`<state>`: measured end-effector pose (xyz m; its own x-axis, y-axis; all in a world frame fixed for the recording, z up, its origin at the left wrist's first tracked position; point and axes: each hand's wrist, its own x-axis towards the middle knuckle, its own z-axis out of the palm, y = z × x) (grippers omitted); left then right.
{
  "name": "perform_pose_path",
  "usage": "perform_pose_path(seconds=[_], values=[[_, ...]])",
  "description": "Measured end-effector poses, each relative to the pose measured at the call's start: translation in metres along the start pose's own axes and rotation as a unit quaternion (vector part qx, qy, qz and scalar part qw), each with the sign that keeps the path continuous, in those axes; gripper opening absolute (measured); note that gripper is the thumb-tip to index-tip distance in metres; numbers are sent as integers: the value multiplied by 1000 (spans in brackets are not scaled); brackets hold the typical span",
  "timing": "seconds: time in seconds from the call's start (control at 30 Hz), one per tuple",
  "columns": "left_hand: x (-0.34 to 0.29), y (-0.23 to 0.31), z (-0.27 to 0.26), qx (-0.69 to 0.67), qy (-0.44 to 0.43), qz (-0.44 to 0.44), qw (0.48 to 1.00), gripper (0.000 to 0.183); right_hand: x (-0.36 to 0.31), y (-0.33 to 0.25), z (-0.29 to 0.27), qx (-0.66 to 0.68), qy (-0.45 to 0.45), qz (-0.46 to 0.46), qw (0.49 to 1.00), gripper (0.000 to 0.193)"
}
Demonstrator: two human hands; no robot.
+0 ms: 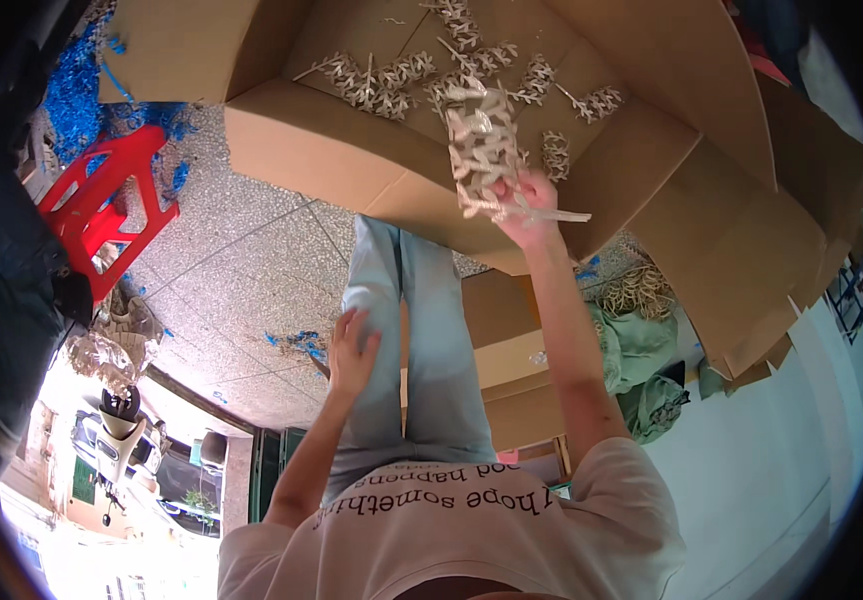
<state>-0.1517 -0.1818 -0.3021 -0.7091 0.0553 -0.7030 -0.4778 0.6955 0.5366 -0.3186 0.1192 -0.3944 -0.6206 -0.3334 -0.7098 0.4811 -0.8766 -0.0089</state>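
In my right hand (529,210) is a pale artificial leaf sprig (481,150) with a thin stem poking out to the right; my fingers close around its lower end. It hangs over the near wall of a large open cardboard box (351,140). Several similar sprigs, such as this one on the left (376,85), lie scattered on the box floor. My left hand (354,355) is lowered in front of my leg, holding nothing, its fingers loosely spread.
A red plastic stool (111,205) lies on the speckled floor at left, near blue shredded strips (76,90). Green sacks (641,350) and a tan string heap (641,292) sit at right. Another person's dark clothing (16,260) shows at far left. Outside stands a scooter (121,440).
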Motion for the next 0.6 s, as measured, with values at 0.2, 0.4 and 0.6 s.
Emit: perform_pose_path(seconds=[0.2, 0.4, 0.6], values=[[77, 134, -60, -286, 42, 45, 956, 24, -83, 34, 53, -22, -53, 28, 998, 18], [91, 197, -75, -365, -6, 68, 928, 21, -128, 66, 51, 57, -81, 10, 995, 18], [60, 217, -69, -392, -119, 49, 911, 19, -178, 80, 79, -43, 9, -30, 999, 35]])
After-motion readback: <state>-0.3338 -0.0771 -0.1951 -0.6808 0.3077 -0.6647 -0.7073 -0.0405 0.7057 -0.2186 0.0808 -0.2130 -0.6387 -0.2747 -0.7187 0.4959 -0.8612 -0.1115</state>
